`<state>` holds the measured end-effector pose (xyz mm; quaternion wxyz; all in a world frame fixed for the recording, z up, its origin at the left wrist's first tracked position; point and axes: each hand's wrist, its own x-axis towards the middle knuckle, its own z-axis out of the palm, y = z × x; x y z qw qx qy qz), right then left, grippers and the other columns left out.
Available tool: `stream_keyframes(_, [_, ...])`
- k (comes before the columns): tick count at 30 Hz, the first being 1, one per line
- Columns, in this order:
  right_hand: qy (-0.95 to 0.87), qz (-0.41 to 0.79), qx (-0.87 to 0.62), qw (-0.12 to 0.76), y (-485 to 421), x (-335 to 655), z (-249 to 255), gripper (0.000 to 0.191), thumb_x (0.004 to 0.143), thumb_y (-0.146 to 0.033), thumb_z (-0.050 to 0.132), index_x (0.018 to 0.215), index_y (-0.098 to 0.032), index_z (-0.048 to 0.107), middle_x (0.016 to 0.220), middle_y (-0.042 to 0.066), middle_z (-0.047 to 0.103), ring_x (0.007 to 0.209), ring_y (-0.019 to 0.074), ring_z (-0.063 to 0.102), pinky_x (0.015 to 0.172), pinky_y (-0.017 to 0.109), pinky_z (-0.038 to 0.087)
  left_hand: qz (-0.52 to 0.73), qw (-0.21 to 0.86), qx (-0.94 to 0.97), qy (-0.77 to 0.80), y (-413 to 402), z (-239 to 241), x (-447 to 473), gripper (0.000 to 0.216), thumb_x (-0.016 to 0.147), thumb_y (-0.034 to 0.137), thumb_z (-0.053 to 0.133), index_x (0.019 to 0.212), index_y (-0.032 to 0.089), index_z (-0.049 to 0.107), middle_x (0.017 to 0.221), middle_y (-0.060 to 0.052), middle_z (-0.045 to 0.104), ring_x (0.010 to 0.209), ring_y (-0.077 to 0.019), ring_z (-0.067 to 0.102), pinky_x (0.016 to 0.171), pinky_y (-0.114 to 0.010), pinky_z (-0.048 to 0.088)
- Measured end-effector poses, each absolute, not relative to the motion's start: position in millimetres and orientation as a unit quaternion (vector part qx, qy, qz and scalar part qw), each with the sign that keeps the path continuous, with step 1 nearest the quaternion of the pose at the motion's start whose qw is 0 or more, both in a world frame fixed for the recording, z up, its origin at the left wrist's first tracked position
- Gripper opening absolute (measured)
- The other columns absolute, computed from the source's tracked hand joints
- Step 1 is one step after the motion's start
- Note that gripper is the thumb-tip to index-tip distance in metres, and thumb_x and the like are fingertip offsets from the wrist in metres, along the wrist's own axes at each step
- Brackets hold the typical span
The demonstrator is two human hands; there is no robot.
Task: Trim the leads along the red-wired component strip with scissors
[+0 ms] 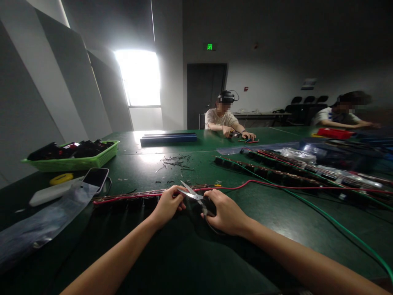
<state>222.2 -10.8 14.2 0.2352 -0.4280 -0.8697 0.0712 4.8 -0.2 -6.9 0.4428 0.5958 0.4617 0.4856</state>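
My right hand (225, 211) grips a pair of scissors (194, 195) by the dark handles, with the blades parted and pointing left. Close to the blades, my left hand (170, 204) has its fingers pinched together at a row of black blocks (132, 203) with copper strips on top. What sits between those fingertips is too small to make out. A red wire (119, 198) runs along the row, passes behind my hands and continues to the right. Just beyond the blades, a short yellow piece (217, 185) lies by the wire.
Thin dark offcuts (175, 161) lie ahead. On the left are a green basket (70, 163) of black parts, a phone (95, 180) and a plastic bag (49, 223). Similar rows (276, 174) and a green wire (331, 223) stretch right. Across the table, a person (222, 116) handles small parts.
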Motion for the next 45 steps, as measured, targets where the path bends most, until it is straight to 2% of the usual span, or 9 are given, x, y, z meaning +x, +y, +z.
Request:
stream_keyframes(5, [-0.871, 0.074, -0.426, 0.234, -11.5, 220.7, 14.2, 0.039, 0.073, -0.032, 0.066, 0.108, -0.016, 0.057, 0.102, 0.009, 0.061, 0.091, 0.0220, 0.057, 0.082, 0.033, 0.044, 0.487, 0.437, 0.594, 0.467, 1.0, -6.7, 5.7, 0.019, 0.080, 0.022, 0.054, 0.095, 0.012, 0.063, 0.062, 0.001, 0.062, 0.051, -0.0101, 0.061, 0.047, -0.018, 0.045])
stream_keyframes(19, [-0.867, 0.094, -0.424, 0.243, -11.5, 220.8, 15.2, 0.041, 0.074, -0.037, 0.069, 0.108, -0.016, 0.060, 0.103, 0.009, 0.063, 0.090, 0.0216, 0.059, 0.080, 0.032, 0.045, 0.483, 0.437, 0.597, 0.467, 0.1, -5.5, 5.7, 0.024, 0.080, 0.030, 0.057, 0.093, 0.011, 0.062, 0.062, 0.000, 0.062, 0.051, -0.0105, 0.061, 0.046, -0.018, 0.045])
stream_keyframes(45, [-0.867, 0.075, -0.429, 0.241, -9.4, 222.3, 12.8, 0.047, 0.072, -0.046, 0.073, 0.107, -0.018, 0.062, 0.098, 0.008, 0.062, 0.086, 0.0219, 0.059, 0.075, 0.032, 0.045, 0.485, 0.436, 0.598, 0.466, -1.0, -4.7, 5.4, 0.022, 0.081, 0.031, 0.057, 0.092, 0.012, 0.062, 0.061, 0.000, 0.062, 0.053, -0.0113, 0.062, 0.047, -0.019, 0.046])
